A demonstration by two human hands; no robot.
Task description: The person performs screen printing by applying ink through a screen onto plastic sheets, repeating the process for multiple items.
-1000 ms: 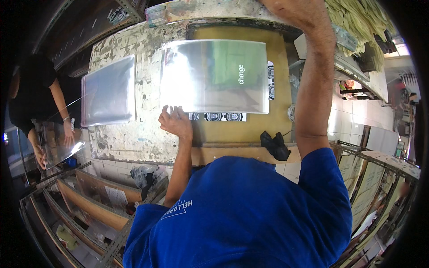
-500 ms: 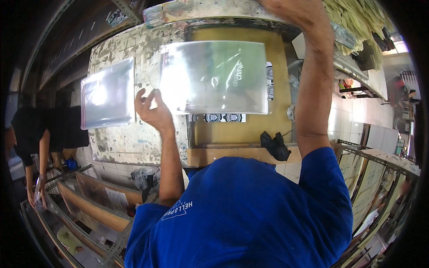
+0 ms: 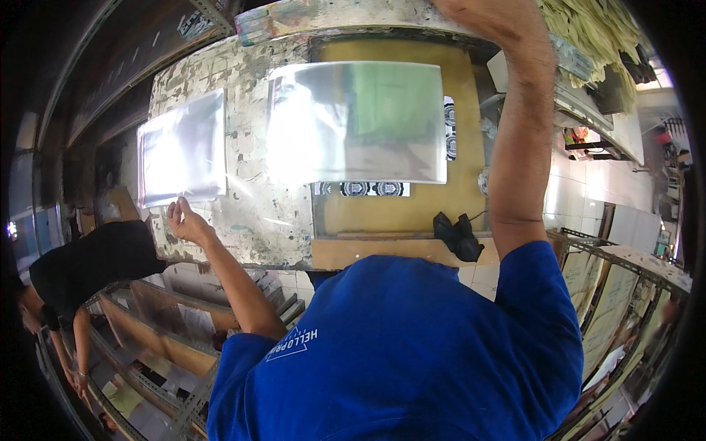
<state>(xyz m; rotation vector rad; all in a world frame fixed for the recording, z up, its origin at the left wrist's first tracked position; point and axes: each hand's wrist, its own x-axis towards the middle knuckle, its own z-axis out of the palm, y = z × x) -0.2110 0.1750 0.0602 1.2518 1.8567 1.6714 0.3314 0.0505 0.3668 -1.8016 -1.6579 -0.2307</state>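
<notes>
My left hand (image 3: 193, 225) has its thumb and forefinger pinched together at the near edge of a stack of clear plastic sheets (image 3: 202, 158) on the left of the worktable. Glare whitens much of that stack. To its right, a larger shiny clear plastic sheet (image 3: 401, 158) lies across the table and a yellowish framed panel, with green showing through its upper right. Black-and-white patterned strips (image 3: 368, 189) stick out beyond its near and right edges. My right hand (image 3: 482, 13) reaches to the far edge of the view, where its fingers are cut off; what it holds is hidden.
The worktable (image 3: 246, 235) is paint-stained. A black cloth bundle (image 3: 457, 237) sits by the wooden strip (image 3: 390, 254) at the panel's near edge. Pale yellow-green material (image 3: 596, 33) hangs at far right. Racks stand on both sides. Another person (image 3: 95, 257) bends over the left rack.
My left hand has moved left and nearer, from beside the larger sheet to the left stack, its fingers closing. White lettering over the green no longer shows. The other person has shifted.
</notes>
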